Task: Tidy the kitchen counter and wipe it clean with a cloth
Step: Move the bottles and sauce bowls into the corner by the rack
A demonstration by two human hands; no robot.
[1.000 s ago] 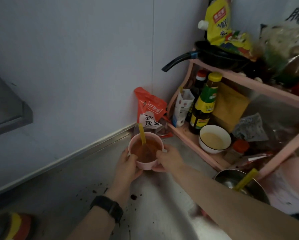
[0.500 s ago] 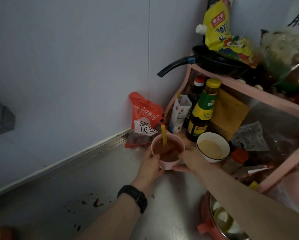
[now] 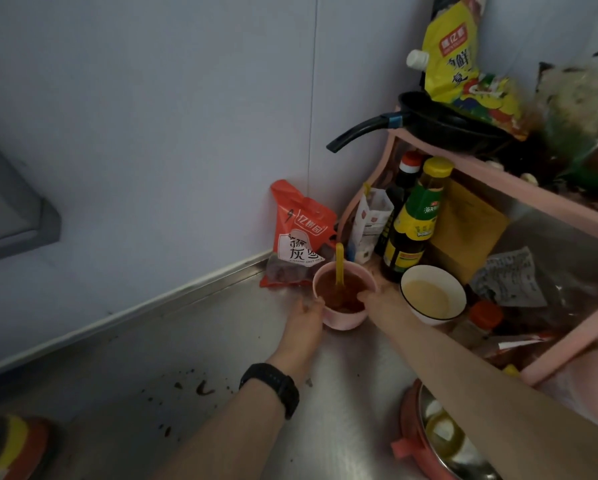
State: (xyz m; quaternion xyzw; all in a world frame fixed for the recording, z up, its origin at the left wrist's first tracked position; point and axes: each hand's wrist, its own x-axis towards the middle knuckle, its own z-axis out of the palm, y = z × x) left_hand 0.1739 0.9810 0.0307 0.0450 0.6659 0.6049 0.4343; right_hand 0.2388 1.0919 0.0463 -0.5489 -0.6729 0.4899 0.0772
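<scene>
Round pink bowl (image 3: 342, 322), left hand (image 3: 304, 322), right hand (image 3: 386, 303), fingers (image 3: 362, 296) curled round its sides, steel counter (image 3: 221, 341)

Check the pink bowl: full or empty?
Mostly full: brown liquid reaches near the rim of the pink bowl, a yellow spoon standing in it.

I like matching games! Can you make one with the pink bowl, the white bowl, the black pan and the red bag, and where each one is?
Things:
1 pink bowl
2 white bowl
3 black pan
4 red bag

Places:
A on top of the rack
B against the wall
C between the left hand and right hand
D next to the yellow-capped bottle

Pairs: 1-C, 2-D, 3-A, 4-B
</scene>
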